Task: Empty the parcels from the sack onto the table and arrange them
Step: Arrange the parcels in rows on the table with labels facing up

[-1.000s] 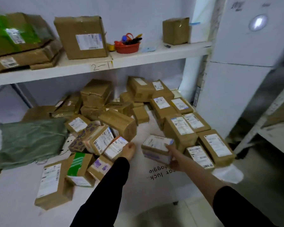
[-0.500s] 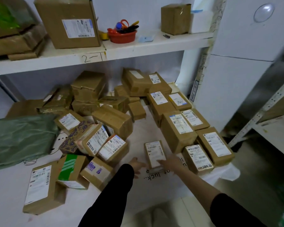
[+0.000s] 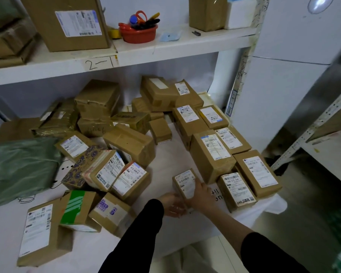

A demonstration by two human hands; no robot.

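Note:
A small brown parcel (image 3: pixel 184 183) with a white label lies label up on the white table (image 3: pixel 175 160), near its front edge. My right hand (image 3: pixel 202 196) grips its right side, and my left hand (image 3: pixel 172 204) holds its near left corner. To its right, labelled parcels (image 3: pixel 213 152) lie side by side in a neat row running to the back. A loose heap of parcels (image 3: pixel 114 170) sits to the left. The empty green sack (image 3: pixel 20 170) lies flat at the far left.
A white shelf (image 3: pixel 165 48) marked "2-1" hangs over the table's back, carrying a large box (image 3: pixel 67 22), a red bowl of tools (image 3: pixel 138 32) and a small box (image 3: pixel 207 12). A white cabinet (image 3: pixel 283 85) stands at the right, metal racking (image 3: pixel 311 134) beyond it.
The small parcel came down from my raised right hand onto the table, label up. My left hand left the heap and joined my right hand on it.

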